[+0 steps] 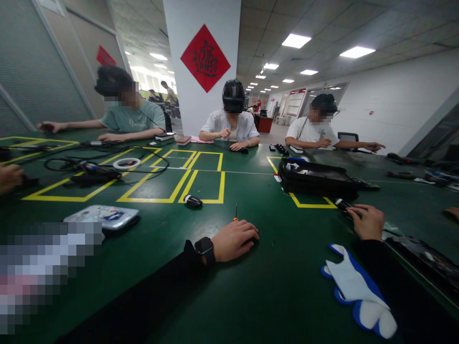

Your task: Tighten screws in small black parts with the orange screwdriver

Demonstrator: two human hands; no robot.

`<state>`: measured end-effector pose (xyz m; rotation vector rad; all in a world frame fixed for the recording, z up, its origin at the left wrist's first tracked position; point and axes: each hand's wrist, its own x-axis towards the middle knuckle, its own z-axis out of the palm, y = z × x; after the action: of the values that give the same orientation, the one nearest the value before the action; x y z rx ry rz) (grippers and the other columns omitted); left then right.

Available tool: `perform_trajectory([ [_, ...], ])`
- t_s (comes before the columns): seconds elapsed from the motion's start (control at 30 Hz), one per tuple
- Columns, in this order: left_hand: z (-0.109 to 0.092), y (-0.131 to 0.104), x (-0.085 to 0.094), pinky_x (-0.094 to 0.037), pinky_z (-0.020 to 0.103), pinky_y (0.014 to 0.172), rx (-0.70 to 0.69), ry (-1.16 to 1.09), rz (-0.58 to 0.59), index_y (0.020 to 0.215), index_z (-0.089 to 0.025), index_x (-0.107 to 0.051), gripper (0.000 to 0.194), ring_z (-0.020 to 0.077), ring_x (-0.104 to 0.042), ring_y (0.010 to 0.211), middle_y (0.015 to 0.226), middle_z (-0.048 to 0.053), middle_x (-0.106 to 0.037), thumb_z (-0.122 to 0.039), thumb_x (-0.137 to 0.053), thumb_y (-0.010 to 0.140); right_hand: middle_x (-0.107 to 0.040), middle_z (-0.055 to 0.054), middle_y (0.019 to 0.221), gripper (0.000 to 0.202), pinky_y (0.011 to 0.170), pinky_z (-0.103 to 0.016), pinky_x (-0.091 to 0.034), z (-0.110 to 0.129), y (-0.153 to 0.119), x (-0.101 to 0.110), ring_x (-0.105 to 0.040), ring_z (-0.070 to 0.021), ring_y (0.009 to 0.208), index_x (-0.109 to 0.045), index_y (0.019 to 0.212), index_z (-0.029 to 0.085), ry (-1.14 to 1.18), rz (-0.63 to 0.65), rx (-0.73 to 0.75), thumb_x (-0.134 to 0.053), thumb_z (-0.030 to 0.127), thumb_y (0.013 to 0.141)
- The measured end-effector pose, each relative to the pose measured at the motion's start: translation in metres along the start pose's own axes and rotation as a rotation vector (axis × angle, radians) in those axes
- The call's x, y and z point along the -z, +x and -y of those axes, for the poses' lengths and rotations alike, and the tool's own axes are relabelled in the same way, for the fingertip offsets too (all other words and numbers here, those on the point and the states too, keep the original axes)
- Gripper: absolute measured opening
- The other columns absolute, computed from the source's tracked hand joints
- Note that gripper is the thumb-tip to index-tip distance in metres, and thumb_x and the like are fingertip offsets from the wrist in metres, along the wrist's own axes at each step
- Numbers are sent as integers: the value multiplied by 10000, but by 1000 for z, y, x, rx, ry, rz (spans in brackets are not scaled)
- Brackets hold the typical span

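Observation:
My left hand (234, 240), with a black watch at the wrist, lies low on the green table. Its fingers are curled together over a screwdriver (236, 211). The thin shaft and a bit of orange show beyond the knuckles, while the rest is hidden under the palm. On the right, my right hand (367, 222) pinches a small black device with a white end (343, 205), beside the front of a black tray (315, 174). A similar black-and-white device (192, 200) rests on yellow tape, ahead and left of my left hand.
White-and-blue gloves (358, 289) lie by my right sleeve, near an opened black casing (426, 258). A phone (103, 217), cables (93, 165) and a white ring (126, 163) are at left. Three people sit across the table; another hand (10, 177) shows at the left edge.

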<state>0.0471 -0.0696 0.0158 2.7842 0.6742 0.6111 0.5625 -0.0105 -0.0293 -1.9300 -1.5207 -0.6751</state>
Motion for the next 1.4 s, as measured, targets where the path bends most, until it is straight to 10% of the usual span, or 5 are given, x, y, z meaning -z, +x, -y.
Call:
perform_trajectory([
  [1.4, 0, 0, 0, -374, 326, 857, 6, 1, -1, 1018, -211, -523, 235, 177, -463, 991, 1080, 39, -540, -218, -427, 804, -589, -90, 933, 344, 778, -342, -390, -3, -5, 4, -532, -240, 869, -639, 898, 166, 161, 142, -119, -580, 378, 633],
])
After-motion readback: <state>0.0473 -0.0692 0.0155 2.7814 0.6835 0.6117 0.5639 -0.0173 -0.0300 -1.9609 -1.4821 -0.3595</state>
